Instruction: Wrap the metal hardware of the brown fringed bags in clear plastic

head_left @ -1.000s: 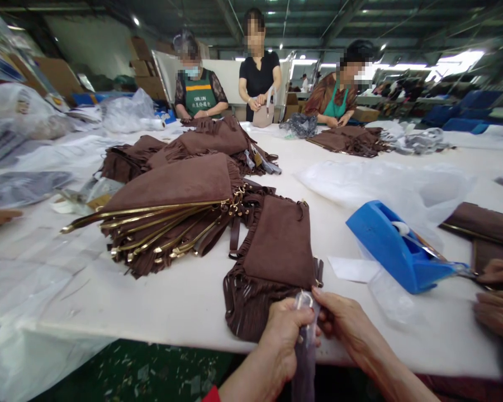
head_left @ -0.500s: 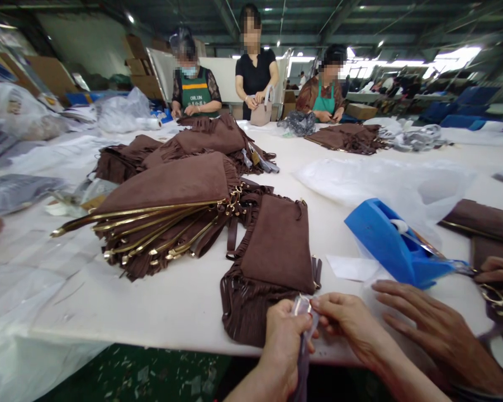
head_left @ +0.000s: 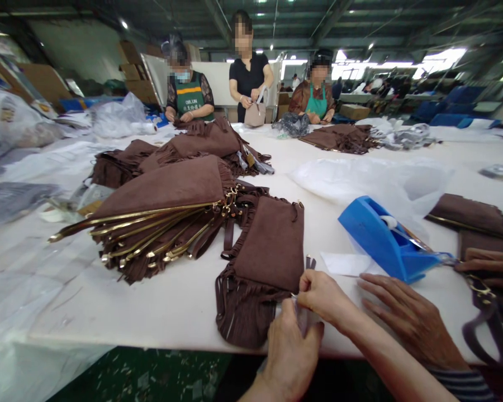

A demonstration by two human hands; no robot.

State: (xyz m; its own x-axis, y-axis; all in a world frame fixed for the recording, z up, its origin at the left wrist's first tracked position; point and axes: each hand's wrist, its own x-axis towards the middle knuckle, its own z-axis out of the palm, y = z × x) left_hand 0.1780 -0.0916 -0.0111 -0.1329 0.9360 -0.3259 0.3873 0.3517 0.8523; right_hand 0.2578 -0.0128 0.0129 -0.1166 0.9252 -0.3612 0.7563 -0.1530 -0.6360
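Observation:
A brown fringed bag (head_left: pixel 272 243) lies flat in front of me, its fringe (head_left: pixel 243 312) spread toward the table's front edge. My left hand (head_left: pixel 291 349) is closed at the fringe's right side, around a strip of clear plastic wrap (head_left: pixel 305 314); most of the strip is hidden by the fingers. Pinched together, the fingers of my right hand (head_left: pixel 322 293) are at the bag's lower right corner, just above the left hand. What they grip is too small to make out. Two short dark strap ends (head_left: pixel 310 262) stick out beside that hand.
A stack of brown bags with gold zippers (head_left: pixel 163 195) lies left. To the right are a blue tape dispenser (head_left: pixel 381 240), white paper (head_left: pixel 347 263) and a co-worker's hand (head_left: pixel 411 312) close to my right arm. More bags (head_left: pixel 469 212) lie beyond. Several people work across the table (head_left: pixel 121 312).
My right hand has moved up and left to the bag's corner. My left hand has turned, back upward, hiding most of the plastic-wrapped strip. The view has shifted slightly.

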